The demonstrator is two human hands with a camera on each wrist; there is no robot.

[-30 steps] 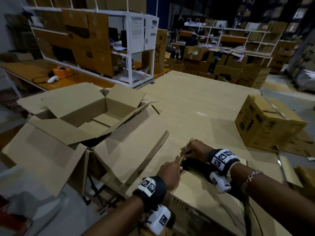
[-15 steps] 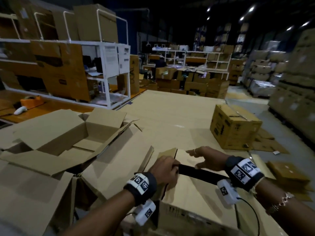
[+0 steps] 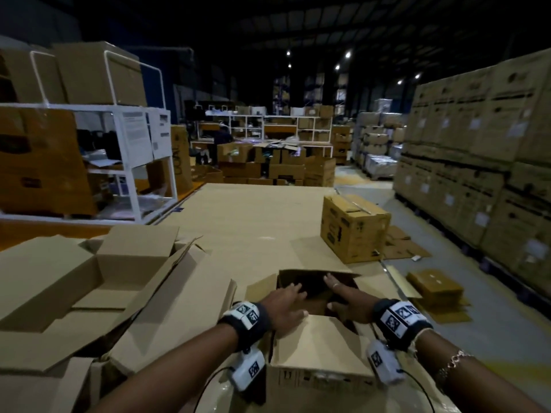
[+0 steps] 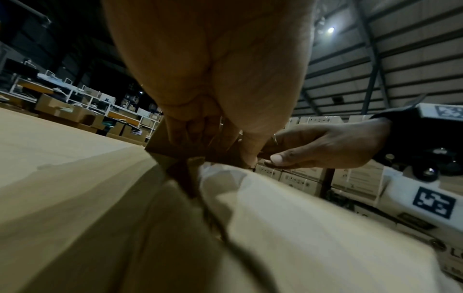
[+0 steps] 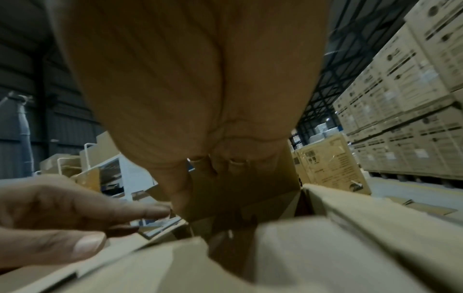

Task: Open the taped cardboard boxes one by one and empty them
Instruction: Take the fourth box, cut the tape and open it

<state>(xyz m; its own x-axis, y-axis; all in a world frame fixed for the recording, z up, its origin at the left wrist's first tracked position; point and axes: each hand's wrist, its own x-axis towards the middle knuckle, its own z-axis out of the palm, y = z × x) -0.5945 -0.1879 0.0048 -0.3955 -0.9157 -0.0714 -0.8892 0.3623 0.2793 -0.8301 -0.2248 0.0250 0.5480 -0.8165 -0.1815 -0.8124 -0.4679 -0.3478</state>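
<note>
Over 1 opened box (image 3: pixel 316 350), 2 hands (image 3: pixel 284 308) reach.

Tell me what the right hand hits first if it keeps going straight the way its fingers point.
Probably the raised far flap of the open box. The right hand points forward over the dark opening, fingers stretched toward that flap. Whether they already touch it is unclear.

brown cardboard box (image 3: pixel 316 350) top: was shut, now far flap up, dark gap open
left hand (image 3: pixel 284 305): off flap edge, fingers now straight into gap
right hand (image 3: pixel 348 302): fingers straight, now inside opening
</note>
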